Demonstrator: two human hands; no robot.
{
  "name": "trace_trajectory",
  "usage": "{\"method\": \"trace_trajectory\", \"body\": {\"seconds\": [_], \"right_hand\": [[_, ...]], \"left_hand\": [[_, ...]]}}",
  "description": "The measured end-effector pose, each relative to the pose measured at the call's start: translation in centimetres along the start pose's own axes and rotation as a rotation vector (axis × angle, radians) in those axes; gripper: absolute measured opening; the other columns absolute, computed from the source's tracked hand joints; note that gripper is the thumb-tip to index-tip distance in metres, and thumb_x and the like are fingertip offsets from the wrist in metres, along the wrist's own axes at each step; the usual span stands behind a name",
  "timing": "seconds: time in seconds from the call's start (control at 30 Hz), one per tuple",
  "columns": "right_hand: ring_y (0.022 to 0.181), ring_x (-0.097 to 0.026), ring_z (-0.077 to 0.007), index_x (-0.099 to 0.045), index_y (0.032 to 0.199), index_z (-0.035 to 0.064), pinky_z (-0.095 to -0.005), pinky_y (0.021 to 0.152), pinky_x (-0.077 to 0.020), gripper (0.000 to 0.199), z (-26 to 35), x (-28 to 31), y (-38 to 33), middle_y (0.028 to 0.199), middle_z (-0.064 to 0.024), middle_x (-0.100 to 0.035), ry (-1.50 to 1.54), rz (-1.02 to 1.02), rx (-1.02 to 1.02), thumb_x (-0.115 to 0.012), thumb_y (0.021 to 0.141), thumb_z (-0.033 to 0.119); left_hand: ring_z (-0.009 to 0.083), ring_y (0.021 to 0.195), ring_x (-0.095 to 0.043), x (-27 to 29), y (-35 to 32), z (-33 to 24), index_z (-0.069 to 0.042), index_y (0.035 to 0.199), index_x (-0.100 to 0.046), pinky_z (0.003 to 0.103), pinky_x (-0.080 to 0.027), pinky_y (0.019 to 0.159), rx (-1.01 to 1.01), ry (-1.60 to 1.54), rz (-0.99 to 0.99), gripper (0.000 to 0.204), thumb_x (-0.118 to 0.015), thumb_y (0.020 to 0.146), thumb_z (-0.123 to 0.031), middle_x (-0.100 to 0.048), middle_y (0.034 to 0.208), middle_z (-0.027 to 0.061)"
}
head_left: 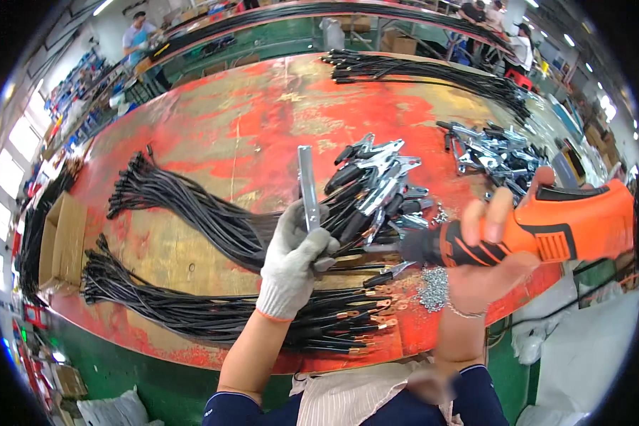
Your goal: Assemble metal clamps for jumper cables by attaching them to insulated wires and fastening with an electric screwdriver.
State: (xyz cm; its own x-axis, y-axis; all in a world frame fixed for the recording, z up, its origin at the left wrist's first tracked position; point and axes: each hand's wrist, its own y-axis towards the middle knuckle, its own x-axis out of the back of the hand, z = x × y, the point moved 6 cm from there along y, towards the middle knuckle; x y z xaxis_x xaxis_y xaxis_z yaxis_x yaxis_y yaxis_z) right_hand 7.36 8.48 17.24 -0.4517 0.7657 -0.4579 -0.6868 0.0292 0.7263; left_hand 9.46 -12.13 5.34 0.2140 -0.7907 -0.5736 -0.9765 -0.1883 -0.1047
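My left hand (290,266), in a white knitted glove, is closed around a flat metal bar (307,181) that stands upright out of the fist. My bare right hand (486,282) grips an orange and black power screwdriver (586,221), its nose pointing left toward the work. Between the hands, just beyond the glove, lies a heap of silver spring clamps (380,188) with black handles, joined to a bundle of black cables (199,202). One more clamp (394,272) lies below the tool's nose, which partly hides where the tip ends. Small screws (433,290) are piled beside my right wrist.
A second black cable bundle (156,304) with copper lugs (387,321) lies along the near edge. More loose clamps (500,157) and cables (433,77) are at the far right of the red, worn table (263,106). A cardboard box (65,241) stands left. People work beyond.
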Motion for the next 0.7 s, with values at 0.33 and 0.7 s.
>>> {"method": "trace_trajectory", "body": {"seconds": [0.33, 0.7], "right_hand": [[0.067, -0.041, -0.0043, -0.025, 0.139, 0.0052, -0.0179, 0.057, -0.0379, 0.063, -4.7, -5.3, 0.4, 0.074, 0.0013, -0.043, -0.113, -0.047, 0.201, -0.059, 0.089, 0.022], [0.06, -0.044, -0.013, -0.012, 0.141, 0.019, -0.0299, 0.056, -0.0471, 0.074, -5.2, -5.8, 0.4, 0.078, -0.005, -0.046, -0.184, -0.199, 0.163, -0.059, 0.084, 0.012]], "left_hand": [[0.0134, 0.077, -0.059, 1.0, 1.2, 0.1, 0.0, 0.134, -0.032, 0.021, -0.046, 0.052, 0.102, -0.107, 0.032, 0.054, -0.058, 0.087, -0.001, -0.051, 0.113, 0.0111], [0.0106, 0.072, -0.055, 0.1, 2.1, -2.1, 0.0, 0.135, -0.03, 0.02, -0.044, 0.053, -0.024, -0.072, 0.011, 0.053, -0.054, 0.088, 0.0, -0.054, 0.09, 0.0082]]}}
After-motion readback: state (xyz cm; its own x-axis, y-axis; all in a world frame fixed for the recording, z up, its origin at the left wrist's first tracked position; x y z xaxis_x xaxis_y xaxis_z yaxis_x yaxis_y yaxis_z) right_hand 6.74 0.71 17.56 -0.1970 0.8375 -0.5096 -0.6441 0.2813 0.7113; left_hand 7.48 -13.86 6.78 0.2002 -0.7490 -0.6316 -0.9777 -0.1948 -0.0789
